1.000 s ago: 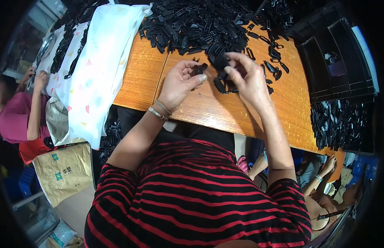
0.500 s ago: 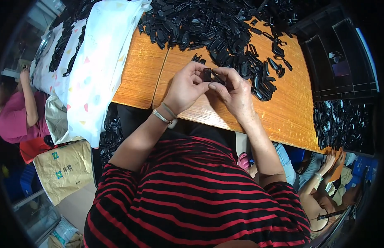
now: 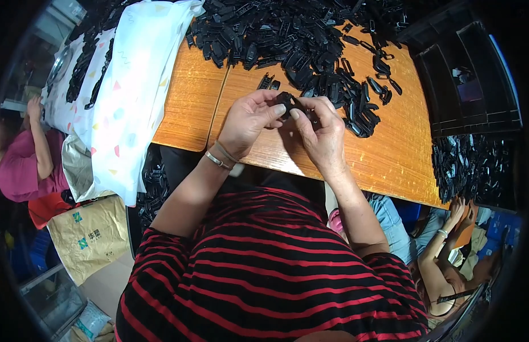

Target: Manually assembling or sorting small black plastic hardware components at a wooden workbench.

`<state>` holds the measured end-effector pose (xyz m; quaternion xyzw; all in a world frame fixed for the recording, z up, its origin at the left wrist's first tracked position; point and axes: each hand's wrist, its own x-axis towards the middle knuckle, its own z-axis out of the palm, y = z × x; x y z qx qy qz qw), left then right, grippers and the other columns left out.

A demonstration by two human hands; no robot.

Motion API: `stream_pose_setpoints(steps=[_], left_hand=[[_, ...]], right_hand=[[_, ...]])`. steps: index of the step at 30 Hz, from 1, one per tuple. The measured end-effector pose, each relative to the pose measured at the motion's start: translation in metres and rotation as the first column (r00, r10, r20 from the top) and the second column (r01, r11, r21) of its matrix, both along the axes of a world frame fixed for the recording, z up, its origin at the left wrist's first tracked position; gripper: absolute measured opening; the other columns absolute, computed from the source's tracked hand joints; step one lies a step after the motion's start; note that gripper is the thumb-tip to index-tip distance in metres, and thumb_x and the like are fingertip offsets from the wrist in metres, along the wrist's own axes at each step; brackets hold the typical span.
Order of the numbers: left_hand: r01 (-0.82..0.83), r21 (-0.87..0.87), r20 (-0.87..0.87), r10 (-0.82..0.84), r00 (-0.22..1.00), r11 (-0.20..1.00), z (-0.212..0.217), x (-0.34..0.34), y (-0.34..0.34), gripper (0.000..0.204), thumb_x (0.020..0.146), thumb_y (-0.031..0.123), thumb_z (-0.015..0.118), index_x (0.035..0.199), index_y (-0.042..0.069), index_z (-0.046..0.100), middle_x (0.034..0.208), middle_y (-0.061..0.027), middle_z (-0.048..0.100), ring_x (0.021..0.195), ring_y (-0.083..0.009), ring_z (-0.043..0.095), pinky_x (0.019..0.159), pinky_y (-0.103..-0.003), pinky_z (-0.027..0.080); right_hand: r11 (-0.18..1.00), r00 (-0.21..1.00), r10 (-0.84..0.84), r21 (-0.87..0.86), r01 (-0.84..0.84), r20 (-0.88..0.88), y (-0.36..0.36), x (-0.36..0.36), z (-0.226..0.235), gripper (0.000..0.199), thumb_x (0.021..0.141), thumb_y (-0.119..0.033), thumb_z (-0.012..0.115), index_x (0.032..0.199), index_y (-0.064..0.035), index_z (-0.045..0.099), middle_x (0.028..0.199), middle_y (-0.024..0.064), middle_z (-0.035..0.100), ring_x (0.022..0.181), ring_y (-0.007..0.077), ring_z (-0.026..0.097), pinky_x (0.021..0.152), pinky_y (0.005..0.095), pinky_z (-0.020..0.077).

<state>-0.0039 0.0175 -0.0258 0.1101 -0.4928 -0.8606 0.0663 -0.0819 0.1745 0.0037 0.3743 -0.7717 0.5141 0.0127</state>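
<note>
Between my two hands, above the near side of the wooden table, is a small black plastic part. My left hand pinches it with thumb and fingertips. Closed around its other side is my right hand, thumb pressed against it; the fingers partly hide its shape. Just beyond my hands lies a big heap of black plastic parts, a few of them loose near my left fingertips. More parts trail down beside my right hand.
A white patterned cloth covers the left side. At right stand a black crate and another pile of black parts. People sit at both sides: a pink sleeve left, a forearm right. A brown paper bag is lower left.
My hands have turned the black part and drawn closer together around it, both thumbs now pressing on it. My left hand has moved slightly left.
</note>
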Motion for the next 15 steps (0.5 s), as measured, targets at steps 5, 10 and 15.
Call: stream_pose_setpoints(steps=[5, 10, 15], left_hand=[[-0.067, -0.088, -0.079, 0.060, 0.995, 0.994, -0.001, 0.001, 0.003, 0.029, 0.092, 0.005, 0.063, 0.119, -0.002, 0.058, 0.104, -0.0038, 0.065, 0.088, -0.0081, 0.062, 0.074, -0.020, 0.051], [-0.112, -0.172, -0.163, 0.083, 0.983, 0.979, -0.004, 0.007, 0.005, 0.027, 0.093, 0.004, 0.061, 0.119, -0.002, 0.059, 0.103, -0.0029, 0.065, 0.087, -0.0064, 0.061, 0.074, -0.019, 0.050], [-0.214, -0.262, -0.192, 0.167, 0.967, 0.941, 0.001, 0.013, 0.019, 0.025, 0.095, 0.005, 0.059, 0.118, -0.002, 0.062, 0.101, -0.0027, 0.064, 0.084, -0.0048, 0.059, 0.074, -0.019, 0.049]], right_hand=[[1.000, 0.999, 0.020, 0.002, -0.020, -0.047, -0.003, -0.002, -0.002, 0.019, 0.084, -0.003, 0.071, 0.102, 0.0019, 0.066, 0.083, 0.0071, 0.060, 0.067, 0.0128, 0.056, 0.060, 0.0250, 0.0455], [0.999, 0.996, 0.045, 0.015, -0.044, -0.073, -0.003, -0.001, -0.004, 0.019, 0.082, -0.002, 0.072, 0.099, 0.0006, 0.067, 0.082, 0.0093, 0.061, 0.068, 0.0177, 0.058, 0.061, 0.0271, 0.0469], [1.000, 0.974, 0.002, -0.030, -0.009, -0.226, -0.010, 0.012, -0.013, 0.020, 0.079, -0.004, 0.074, 0.097, 0.0001, 0.067, 0.085, 0.0121, 0.063, 0.072, 0.0228, 0.063, 0.062, 0.0308, 0.0502]])
